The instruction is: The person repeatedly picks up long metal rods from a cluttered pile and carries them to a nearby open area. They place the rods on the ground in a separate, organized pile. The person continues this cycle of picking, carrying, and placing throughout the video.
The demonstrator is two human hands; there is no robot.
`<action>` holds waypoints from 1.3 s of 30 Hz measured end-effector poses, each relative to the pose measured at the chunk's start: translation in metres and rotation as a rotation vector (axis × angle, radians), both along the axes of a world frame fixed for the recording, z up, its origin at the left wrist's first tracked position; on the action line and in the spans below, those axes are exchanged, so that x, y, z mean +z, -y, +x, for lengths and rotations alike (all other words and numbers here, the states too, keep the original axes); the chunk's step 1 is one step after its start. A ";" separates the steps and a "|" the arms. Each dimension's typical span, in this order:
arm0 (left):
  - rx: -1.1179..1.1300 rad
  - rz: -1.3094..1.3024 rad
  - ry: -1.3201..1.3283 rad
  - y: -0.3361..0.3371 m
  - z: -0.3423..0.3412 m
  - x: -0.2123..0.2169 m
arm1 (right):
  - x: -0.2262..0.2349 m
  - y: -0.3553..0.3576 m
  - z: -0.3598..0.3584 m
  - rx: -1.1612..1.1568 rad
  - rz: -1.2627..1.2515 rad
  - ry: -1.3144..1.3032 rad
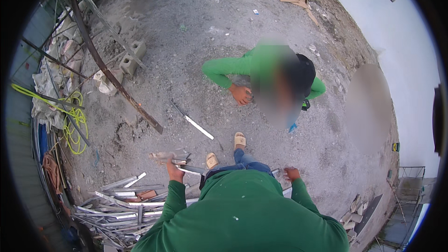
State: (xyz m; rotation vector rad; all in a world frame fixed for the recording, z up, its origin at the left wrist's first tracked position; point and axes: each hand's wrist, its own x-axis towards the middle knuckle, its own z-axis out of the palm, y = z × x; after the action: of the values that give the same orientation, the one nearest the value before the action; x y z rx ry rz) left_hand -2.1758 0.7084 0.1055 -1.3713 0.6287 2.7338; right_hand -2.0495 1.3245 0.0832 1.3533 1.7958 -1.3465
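Much of the metal strip (189,170) runs behind the person's green-sleeved body, so its middle is hidden — only its pale, flat ends show at either side. The left hand (174,172) is wrapped around the strip near its left end, above a heap of bent silvery metal offcuts (119,203). The right hand (292,173) rests at the other end; whether it grips cannot be told. Rough grey gravel ground (205,32) spreads ahead, where a co-worker's hand (241,95) presses down.

Outdoor construction yard: bare gravel ground (196,42), stacked metal offcuts (121,203), concrete blocks (132,56), bent steel rods (112,77), coiled yellow hose (74,121).
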 end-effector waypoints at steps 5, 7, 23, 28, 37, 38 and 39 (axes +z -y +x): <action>-0.106 0.035 0.156 0.025 -0.002 -0.055 | 0.018 0.015 0.018 -0.009 -0.076 0.007; -0.182 -0.010 0.186 0.017 -0.008 -0.042 | 0.022 0.012 0.026 -0.004 -0.084 0.025; -0.550 -0.525 0.239 0.089 -0.118 -0.032 | 0.058 -0.037 0.047 0.460 0.071 -0.092; -0.599 -0.321 0.217 0.031 0.026 -0.074 | 0.034 -0.026 0.043 0.632 0.043 -0.158; -1.121 -0.440 0.705 -0.045 0.304 -0.141 | 0.022 0.028 -0.033 0.488 -0.055 0.125; -1.054 -0.510 0.700 -0.037 0.320 -0.143 | 0.010 0.018 -0.045 0.748 -0.057 0.042; -0.986 -0.578 0.698 -0.028 0.337 -0.145 | 0.000 0.008 -0.058 1.009 -0.061 -0.046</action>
State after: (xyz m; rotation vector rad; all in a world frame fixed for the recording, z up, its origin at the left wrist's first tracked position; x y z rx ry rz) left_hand -1.8388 0.7361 -0.0391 -1.3908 1.5241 1.2562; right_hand -2.1070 1.3165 0.0836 0.2412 1.9925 -0.8355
